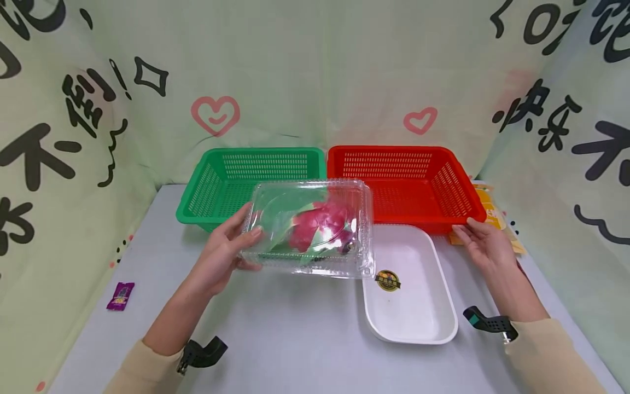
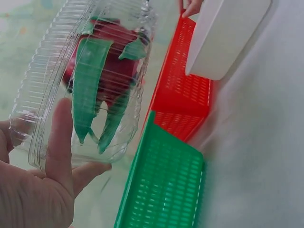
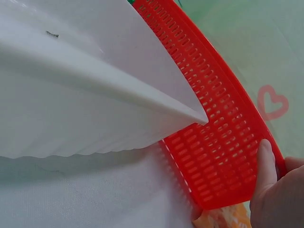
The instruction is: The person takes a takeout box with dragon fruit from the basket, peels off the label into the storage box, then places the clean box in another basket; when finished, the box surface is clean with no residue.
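Note:
A clear plastic clamshell box (image 1: pixel 364 257) is held up above the table by my left hand (image 1: pixel 226 249), which grips its left end. Inside the box lies a pink dragon fruit (image 1: pixel 317 227) with green scales, also seen through the ribbed plastic in the left wrist view. At the right, my right hand (image 1: pixel 484 243) grips the front right corner of the red basket (image 1: pixel 403 191). Its thumb (image 3: pixel 266 164) lies on the inner side of the rim in the right wrist view. The box hides part of the green basket (image 1: pixel 194 200) and of the red one.
A white tray (image 1: pixel 418 301) with a round sticker (image 1: pixel 388 280) stands in front of the red basket. Orange packaging (image 1: pixel 492 208) lies beside and partly behind that basket. A small purple packet (image 1: pixel 120 296) sits at the table's left. Printed cloth (image 1: pixel 320 82) hangs behind.

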A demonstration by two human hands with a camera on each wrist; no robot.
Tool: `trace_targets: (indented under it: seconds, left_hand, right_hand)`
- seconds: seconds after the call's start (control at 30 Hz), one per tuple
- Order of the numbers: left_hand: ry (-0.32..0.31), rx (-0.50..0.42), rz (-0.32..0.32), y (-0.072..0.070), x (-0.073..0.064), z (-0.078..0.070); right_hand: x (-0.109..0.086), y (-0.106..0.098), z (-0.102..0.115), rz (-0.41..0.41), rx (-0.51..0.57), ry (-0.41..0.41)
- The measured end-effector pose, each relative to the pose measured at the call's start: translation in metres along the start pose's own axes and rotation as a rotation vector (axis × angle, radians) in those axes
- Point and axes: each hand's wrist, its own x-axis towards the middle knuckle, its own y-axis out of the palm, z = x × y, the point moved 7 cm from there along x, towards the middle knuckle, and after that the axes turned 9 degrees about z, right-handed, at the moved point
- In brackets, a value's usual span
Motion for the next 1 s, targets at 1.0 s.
trace_targets:
  seconds: [1.0]
  left_hand:
    - [0.001, -0.053, 0.006, 0.045, 0.110, -0.027]
  right_hand:
    - [-0.002, 0.001, 0.001, -0.024, -0.038, -0.010]
